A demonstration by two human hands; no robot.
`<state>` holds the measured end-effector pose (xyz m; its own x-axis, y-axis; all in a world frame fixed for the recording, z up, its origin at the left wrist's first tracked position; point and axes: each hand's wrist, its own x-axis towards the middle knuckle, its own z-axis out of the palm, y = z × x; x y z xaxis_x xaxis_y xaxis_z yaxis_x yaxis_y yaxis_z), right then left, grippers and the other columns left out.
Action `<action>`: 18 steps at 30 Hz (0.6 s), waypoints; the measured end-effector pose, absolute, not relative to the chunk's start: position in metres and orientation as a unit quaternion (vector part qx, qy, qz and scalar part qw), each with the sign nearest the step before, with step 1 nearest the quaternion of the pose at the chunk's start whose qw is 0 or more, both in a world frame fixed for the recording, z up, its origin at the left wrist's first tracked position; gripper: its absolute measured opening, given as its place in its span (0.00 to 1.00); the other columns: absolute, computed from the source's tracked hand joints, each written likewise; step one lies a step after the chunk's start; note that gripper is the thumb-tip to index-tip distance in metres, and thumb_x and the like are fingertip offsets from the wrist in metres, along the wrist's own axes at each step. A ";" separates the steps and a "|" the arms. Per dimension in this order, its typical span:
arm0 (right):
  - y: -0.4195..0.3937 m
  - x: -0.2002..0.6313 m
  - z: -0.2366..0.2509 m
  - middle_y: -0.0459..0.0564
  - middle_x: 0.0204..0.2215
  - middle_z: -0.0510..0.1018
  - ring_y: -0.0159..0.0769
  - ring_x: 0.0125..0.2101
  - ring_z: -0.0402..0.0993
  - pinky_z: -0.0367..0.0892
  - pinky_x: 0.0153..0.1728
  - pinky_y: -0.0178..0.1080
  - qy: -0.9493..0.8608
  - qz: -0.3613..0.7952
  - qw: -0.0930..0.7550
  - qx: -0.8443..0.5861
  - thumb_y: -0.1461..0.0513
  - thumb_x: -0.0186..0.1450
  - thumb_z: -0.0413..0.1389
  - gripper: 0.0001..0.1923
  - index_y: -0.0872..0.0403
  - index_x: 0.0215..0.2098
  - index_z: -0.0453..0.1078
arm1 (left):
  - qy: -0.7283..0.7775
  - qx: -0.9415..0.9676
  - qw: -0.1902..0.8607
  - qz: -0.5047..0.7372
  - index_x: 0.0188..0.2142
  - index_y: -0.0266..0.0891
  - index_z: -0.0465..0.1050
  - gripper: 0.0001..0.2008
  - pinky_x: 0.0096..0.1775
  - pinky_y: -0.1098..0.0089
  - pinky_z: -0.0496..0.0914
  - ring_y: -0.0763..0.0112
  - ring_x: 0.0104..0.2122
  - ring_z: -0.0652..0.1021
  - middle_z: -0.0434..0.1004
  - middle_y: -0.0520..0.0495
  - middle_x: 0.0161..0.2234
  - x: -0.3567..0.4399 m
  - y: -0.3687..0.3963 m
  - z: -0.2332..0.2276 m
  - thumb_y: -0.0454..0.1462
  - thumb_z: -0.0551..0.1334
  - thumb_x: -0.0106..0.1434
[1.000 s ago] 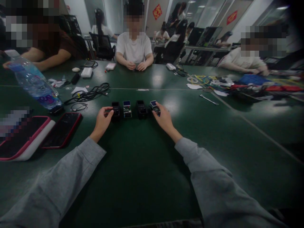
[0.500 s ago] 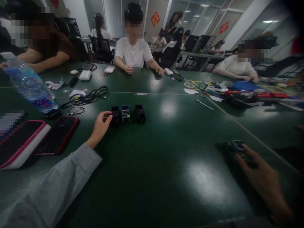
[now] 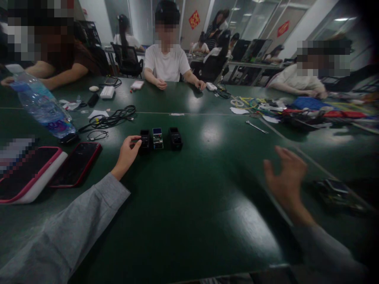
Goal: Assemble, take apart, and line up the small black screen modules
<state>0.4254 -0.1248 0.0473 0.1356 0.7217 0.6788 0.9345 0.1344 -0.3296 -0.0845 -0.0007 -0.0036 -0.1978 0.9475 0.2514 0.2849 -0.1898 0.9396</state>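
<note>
My left hand (image 3: 128, 154) has its thumb and fingers closed on the left edge of a small black plastic case (image 3: 145, 139), which stands on the green table. Right beside that case is a small circuit board with a screen (image 3: 158, 139). A second black case (image 3: 175, 138) sits a little farther right. My right hand (image 3: 286, 177), slightly blurred, hovers over the right side of the table with fingers spread and nothing in it. To the right of it lies another circuit board with a screen (image 3: 337, 191), partly in shadow.
At left are a water bottle (image 3: 44, 104), phones such as the red-edged one (image 3: 77, 163), and black cables (image 3: 114, 117). A wrench (image 3: 257, 127) and a heap of wires (image 3: 310, 112) lie at the right back. A person in white (image 3: 167, 65) sits opposite.
My right hand has let go of the circuit board with a screen at the right and moved up and left, fingers spreading. My left hand stays at the black case.
</note>
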 end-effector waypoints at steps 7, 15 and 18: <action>-0.049 0.229 0.031 0.43 0.72 0.52 0.49 0.72 0.43 0.43 0.70 0.61 -0.878 -0.021 0.236 -0.416 0.53 0.73 0.51 0.29 0.38 0.71 0.54 | 0.562 0.555 0.302 0.533 0.48 0.41 0.74 0.15 0.42 0.60 0.75 0.61 0.41 0.78 0.78 0.41 0.45 -0.083 -0.002 -0.001 0.44 0.64 0.65; -0.029 0.216 0.035 0.59 0.56 0.73 0.53 0.58 0.68 0.66 0.57 0.56 -0.831 -0.007 0.294 -0.473 0.54 0.74 0.49 0.19 0.53 0.57 0.69 | 0.562 0.567 0.294 0.526 0.49 0.40 0.74 0.15 0.44 0.60 0.74 0.61 0.43 0.78 0.77 0.41 0.47 -0.083 -0.003 0.000 0.44 0.63 0.66; -0.027 0.222 0.029 0.62 0.56 0.70 0.56 0.56 0.68 0.69 0.53 0.57 -0.803 -0.020 0.312 -0.508 0.53 0.71 0.53 0.24 0.55 0.61 0.65 | 0.562 0.571 0.291 0.523 0.49 0.40 0.74 0.15 0.44 0.60 0.74 0.61 0.43 0.78 0.77 0.41 0.47 -0.083 -0.002 -0.001 0.43 0.63 0.66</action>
<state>0.2220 -0.0271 0.0292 -0.2890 0.8025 0.5220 0.8281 0.4832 -0.2843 -0.0829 -0.0022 -0.0010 -0.1793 0.9459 0.2705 0.3379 -0.1990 0.9199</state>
